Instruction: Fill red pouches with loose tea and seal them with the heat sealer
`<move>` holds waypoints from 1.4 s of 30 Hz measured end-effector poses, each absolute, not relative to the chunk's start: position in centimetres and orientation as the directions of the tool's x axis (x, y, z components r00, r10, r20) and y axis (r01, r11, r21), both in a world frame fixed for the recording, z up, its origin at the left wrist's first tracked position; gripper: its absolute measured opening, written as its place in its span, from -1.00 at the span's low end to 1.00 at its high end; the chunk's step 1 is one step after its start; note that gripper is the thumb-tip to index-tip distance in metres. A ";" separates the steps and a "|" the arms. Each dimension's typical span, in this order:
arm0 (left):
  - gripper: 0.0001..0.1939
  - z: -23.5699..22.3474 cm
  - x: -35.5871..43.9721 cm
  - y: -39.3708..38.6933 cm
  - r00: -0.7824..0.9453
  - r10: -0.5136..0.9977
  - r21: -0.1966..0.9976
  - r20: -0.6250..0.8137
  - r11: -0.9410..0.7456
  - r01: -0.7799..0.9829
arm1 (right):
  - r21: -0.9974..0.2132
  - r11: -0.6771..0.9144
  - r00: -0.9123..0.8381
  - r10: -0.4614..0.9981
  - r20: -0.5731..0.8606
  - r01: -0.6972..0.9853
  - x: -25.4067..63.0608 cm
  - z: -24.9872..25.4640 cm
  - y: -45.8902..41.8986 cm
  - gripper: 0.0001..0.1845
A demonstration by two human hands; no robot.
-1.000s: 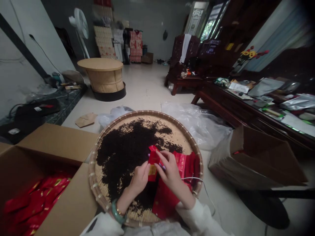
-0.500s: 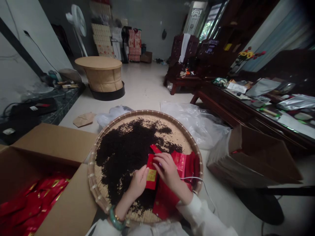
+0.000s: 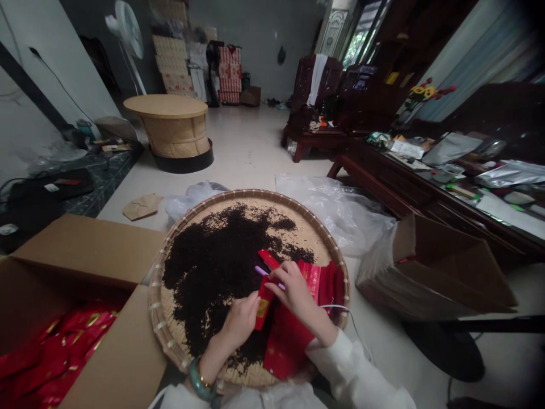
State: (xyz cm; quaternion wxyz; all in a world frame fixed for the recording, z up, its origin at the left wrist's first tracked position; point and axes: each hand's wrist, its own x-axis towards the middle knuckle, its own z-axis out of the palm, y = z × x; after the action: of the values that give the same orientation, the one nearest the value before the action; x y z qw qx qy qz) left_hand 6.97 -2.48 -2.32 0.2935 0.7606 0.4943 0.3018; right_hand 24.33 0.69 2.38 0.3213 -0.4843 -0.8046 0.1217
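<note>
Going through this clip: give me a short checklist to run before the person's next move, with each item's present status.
Red packet in the grip of the left hand: ok, it is held upright at the fingers, with the right hand just beside it.
Packet mouth open: cannot tell, the fingers hide it.
Purple stick at the right hand's fingers: cannot tell whether it is gripped.
Dark loose leaves inside the round woven tray: ok, the pile lies within the rim.
White cable away from the work: not ok, it crosses the tray's rim beside the right wrist.
</note>
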 end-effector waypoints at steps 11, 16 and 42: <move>-0.45 -1.2 6.4 -2.0 0.318 0.934 0.984 -0.161 0.178 -0.024 | -0.542 0.643 -0.568 0.755 0.327 0.541 24.8 3.7 -0.4 -0.84; -0.61 -1.1 5.4 -1.3 0.363 0.903 0.971 -0.231 0.236 0.032 | -0.574 0.657 -0.633 0.720 0.285 0.489 25.2 3.0 -0.8 -0.84; -0.57 -1.4 4.5 -2.4 0.615 0.758 0.965 -0.219 0.073 0.253 | -0.662 0.589 -0.833 0.544 -0.100 0.464 23.7 1.1 -2.4 -0.56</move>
State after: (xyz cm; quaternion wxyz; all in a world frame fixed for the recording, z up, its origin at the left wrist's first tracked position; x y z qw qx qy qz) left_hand 4.51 -2.39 -1.44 0.6206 0.6499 0.3889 0.2032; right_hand 23.65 -2.37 1.13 0.0563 -0.2833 -0.8895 0.3542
